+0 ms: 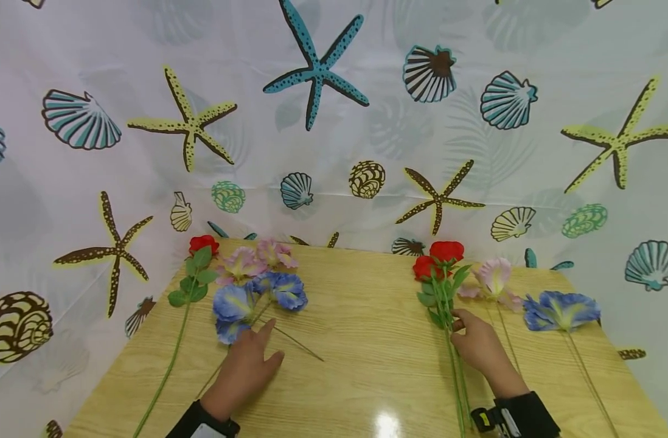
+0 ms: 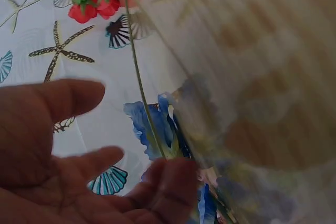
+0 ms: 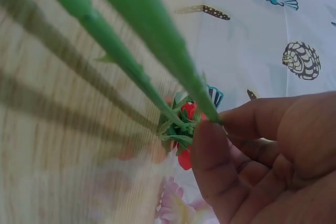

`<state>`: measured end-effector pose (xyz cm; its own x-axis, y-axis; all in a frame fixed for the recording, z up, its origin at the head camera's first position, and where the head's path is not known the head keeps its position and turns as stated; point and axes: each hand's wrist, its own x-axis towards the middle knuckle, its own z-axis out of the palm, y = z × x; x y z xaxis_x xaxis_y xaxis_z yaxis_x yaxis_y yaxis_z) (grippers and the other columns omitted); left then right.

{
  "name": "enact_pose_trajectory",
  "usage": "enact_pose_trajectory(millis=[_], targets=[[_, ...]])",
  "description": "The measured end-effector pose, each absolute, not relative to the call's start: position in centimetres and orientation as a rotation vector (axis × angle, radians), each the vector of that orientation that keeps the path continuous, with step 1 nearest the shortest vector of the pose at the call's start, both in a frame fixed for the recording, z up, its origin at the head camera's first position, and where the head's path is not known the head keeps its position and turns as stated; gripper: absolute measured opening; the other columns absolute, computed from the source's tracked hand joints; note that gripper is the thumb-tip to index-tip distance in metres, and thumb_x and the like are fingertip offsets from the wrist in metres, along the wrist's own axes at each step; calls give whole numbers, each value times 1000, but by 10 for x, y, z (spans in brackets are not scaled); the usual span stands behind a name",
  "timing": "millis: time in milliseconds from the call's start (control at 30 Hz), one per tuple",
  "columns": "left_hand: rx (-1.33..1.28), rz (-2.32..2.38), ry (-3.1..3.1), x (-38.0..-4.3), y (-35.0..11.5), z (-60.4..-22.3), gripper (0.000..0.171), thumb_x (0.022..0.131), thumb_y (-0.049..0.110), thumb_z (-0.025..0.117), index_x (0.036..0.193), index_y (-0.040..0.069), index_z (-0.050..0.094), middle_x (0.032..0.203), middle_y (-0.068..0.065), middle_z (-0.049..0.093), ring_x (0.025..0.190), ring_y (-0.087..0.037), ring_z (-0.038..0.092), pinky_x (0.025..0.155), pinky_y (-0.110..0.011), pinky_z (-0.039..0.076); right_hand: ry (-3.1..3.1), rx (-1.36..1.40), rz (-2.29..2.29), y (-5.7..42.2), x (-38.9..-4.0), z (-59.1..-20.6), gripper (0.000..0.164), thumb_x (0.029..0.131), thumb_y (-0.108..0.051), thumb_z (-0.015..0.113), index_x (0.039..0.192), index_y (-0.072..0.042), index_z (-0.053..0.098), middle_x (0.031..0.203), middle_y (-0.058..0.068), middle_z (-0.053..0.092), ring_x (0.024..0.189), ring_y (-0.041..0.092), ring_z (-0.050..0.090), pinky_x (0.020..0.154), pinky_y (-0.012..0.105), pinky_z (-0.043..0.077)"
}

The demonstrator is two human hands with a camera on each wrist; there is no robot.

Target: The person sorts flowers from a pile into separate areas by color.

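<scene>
In the head view my left hand (image 1: 246, 368) is low over the table by the blue flowers (image 1: 232, 304), its thumb and forefinger spread apart. The left wrist view shows its fingers (image 2: 178, 182) at a thin flower stem (image 2: 139, 77), not curled round it. On the right, my right hand (image 1: 476, 340) pinches the green stem of a red rose (image 1: 446, 250) between thumb and fingertips. A second rose stem (image 3: 113, 45) runs beside the pinched stem (image 3: 152, 30) in the right wrist view. The red blooms lie at the far side of the table.
A single red rose (image 1: 204, 244) with a long stem lies at the left, near pink flowers (image 1: 243, 263). Right of my right hand lie a pink flower (image 1: 495, 277) and a blue flower (image 1: 561, 310). A shell-and-starfish cloth (image 1: 334, 146) hangs behind the wooden table (image 1: 361, 340).
</scene>
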<state>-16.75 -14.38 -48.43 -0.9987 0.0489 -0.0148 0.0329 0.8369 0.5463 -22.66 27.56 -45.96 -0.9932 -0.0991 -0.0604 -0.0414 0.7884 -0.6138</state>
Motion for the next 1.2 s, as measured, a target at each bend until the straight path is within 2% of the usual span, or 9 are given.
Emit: enact_pose_trajectory(millis=[100, 233, 367, 500, 833, 967, 1067, 1200], targets=[[130, 783, 2987, -173, -142, -489, 65, 86, 38, 62, 140, 11, 40, 98, -15, 54, 77, -22, 52, 58, -36, 41, 2865, -106, -991, 276, -228, -465, 49, 86, -1, 47, 133, 6, 38, 109, 22, 56, 51, 16, 43, 47, 30, 36], [134, 761, 2973, -178, -138, -491, 63, 86, 41, 61, 138, 10, 44, 95, -16, 51, 63, -19, 47, 51, -34, 35, 2861, -98, -988, 276, -229, -472, 49, 85, 0, 47, 134, 5, 38, 109, 21, 55, 48, 15, 39, 46, 30, 35], [105, 737, 3000, -182, -135, -492, 57, 85, 42, 62, 129, 6, 53, 103, -20, 52, 71, -26, 54, 56, -39, 43, 2874, -103, -988, 274, -228, -476, 49, 85, -1, 47, 133, 4, 40, 107, 20, 56, 46, 14, 38, 44, 29, 34], [37, 744, 3019, -183, -137, -492, 50, 85, 37, 64, 117, -1, 59, 105, -20, 55, 87, -33, 56, 67, -45, 46, 2867, -95, -988, 273, -227, -476, 50, 86, -3, 49, 134, 3, 40, 108, 20, 56, 48, 15, 40, 46, 30, 35], [-33, 969, 3079, -177, -151, -489, 33, 82, 9, 66, 111, -5, 61, 104, -18, 57, 102, -38, 53, 78, -48, 45, 2862, -89, -941, 277, -225, -473, 55, 87, -13, 53, 135, 7, 35, 110, 21, 57, 75, 22, 53, 57, 32, 40], [-24, 1076, 3091, -174, -153, -484, 33, 81, -1, 63, 113, -5, 59, 100, -15, 56, 92, -29, 54, 72, -42, 45, 2850, -85, -951, 278, -223, -474, 51, 88, -14, 53, 133, 6, 38, 112, 24, 56, 91, 33, 57, 64, 37, 45], [-7, 1197, 3070, -173, -152, -480, 39, 79, -6, 62, 117, -5, 56, 97, -14, 55, 83, -24, 55, 65, -36, 45, 2830, -68, -961, 280, -221, -475, 48, 89, -14, 53, 131, 6, 40, 116, 28, 53, 103, 43, 52, 70, 43, 46], [-58, 1399, 2947, -172, -150, -478, 53, 82, -6, 60, 132, 0, 44, 99, -14, 56, 73, -17, 58, 57, -30, 45, 2788, -40, -979, 281, -221, -476, 51, 89, -14, 53, 132, 8, 37, 121, 31, 49, 107, 46, 49, 72, 43, 47]])
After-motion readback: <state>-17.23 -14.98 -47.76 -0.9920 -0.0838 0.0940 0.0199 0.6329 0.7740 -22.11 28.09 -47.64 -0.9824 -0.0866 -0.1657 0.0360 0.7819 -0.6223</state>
